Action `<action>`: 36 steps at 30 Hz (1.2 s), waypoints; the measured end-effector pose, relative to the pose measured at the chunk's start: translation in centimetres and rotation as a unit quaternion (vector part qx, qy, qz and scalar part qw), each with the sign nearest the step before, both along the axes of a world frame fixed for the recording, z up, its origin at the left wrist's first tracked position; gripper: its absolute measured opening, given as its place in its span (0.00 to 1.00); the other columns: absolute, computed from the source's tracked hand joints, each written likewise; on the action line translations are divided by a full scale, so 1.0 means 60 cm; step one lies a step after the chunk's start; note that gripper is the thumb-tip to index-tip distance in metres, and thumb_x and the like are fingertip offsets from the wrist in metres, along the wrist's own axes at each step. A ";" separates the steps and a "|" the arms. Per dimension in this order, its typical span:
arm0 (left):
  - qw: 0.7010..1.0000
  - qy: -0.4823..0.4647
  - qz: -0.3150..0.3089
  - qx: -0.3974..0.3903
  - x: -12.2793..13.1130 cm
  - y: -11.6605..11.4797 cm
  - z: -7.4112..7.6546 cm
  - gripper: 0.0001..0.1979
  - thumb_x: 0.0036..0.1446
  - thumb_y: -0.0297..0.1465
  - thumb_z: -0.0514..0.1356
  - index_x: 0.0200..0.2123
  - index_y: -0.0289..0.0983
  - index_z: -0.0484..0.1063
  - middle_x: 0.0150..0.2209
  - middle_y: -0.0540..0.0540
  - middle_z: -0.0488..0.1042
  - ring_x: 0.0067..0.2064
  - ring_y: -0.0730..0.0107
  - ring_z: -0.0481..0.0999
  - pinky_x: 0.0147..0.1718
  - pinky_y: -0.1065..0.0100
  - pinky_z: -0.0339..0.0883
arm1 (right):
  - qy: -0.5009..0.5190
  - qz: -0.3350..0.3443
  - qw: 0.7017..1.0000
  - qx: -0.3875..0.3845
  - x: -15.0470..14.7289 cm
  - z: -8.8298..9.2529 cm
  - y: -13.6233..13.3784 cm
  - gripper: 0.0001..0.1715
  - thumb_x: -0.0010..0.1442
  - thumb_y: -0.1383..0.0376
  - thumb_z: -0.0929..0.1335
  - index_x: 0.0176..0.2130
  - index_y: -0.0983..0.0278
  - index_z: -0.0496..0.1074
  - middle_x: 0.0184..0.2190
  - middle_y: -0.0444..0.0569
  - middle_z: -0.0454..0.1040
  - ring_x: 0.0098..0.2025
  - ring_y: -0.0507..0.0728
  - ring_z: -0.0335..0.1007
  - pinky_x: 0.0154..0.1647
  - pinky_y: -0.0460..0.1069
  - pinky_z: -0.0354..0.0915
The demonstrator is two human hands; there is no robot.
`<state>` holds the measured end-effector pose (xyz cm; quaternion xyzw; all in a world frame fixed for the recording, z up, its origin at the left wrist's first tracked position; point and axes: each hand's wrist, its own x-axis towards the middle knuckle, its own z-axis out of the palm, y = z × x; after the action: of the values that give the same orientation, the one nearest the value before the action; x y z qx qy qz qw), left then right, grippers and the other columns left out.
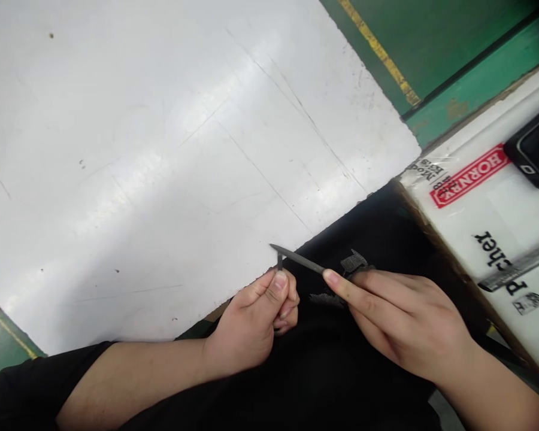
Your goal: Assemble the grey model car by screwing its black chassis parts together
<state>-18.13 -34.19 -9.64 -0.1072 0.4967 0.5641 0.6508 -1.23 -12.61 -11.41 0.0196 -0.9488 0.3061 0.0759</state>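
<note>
My left hand (251, 320) pinches a small dark metal pin (279, 261) upright between thumb and fingers, with only its tip showing. My right hand (397, 317) holds a slim steel needle file (299, 258) between thumb and fingertips, its handle end hidden in the grip. The file's narrow end reaches left across the top of the pin and appears to touch it. Scraps of dark grey mesh (354, 261) lie on the black clothing (386, 221) just beyond my right fingers.
A scratched white board (161, 179) spreads out beyond my hands. Right of it lies a white package with a red label (469, 176), carrying a black phone (534, 152) and a steel ruler (518, 263). Green floor with a yellow line (377, 48) shows behind.
</note>
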 end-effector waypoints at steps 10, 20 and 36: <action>1.000 0.003 -0.005 0.002 -0.002 0.001 0.003 0.33 0.76 0.64 0.68 0.36 0.40 0.70 0.30 0.54 0.64 0.30 0.71 0.64 0.34 0.62 0.60 | 0.004 0.007 1.000 0.004 -0.006 -0.003 0.005 0.53 0.81 0.79 0.70 0.92 0.58 0.53 0.37 0.45 0.82 0.33 0.56 0.79 0.32 0.52 0.74; 1.000 0.001 0.000 0.011 -0.001 -0.002 -0.001 0.32 0.77 0.62 0.67 0.36 0.40 0.70 0.30 0.54 0.64 0.30 0.72 0.63 0.34 0.64 0.59 | 0.007 0.022 1.000 0.012 -0.010 -0.005 0.011 0.49 0.80 0.80 0.69 0.90 0.61 0.60 0.36 0.44 0.81 0.32 0.55 0.78 0.31 0.52 0.74; 1.000 -0.001 -0.017 0.021 -0.002 -0.003 -0.001 0.33 0.79 0.62 0.66 0.35 0.40 0.69 0.30 0.54 0.64 0.30 0.72 0.63 0.33 0.64 0.59 | 0.000 0.025 1.000 -0.002 -0.010 -0.001 0.016 0.48 0.79 0.81 0.70 0.88 0.62 0.64 0.39 0.45 0.81 0.34 0.55 0.78 0.33 0.52 0.73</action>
<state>-18.26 -34.38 -9.73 -0.0851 0.4858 0.5632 0.6630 -1.80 -11.64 -11.47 0.0431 -0.9475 0.3095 0.0680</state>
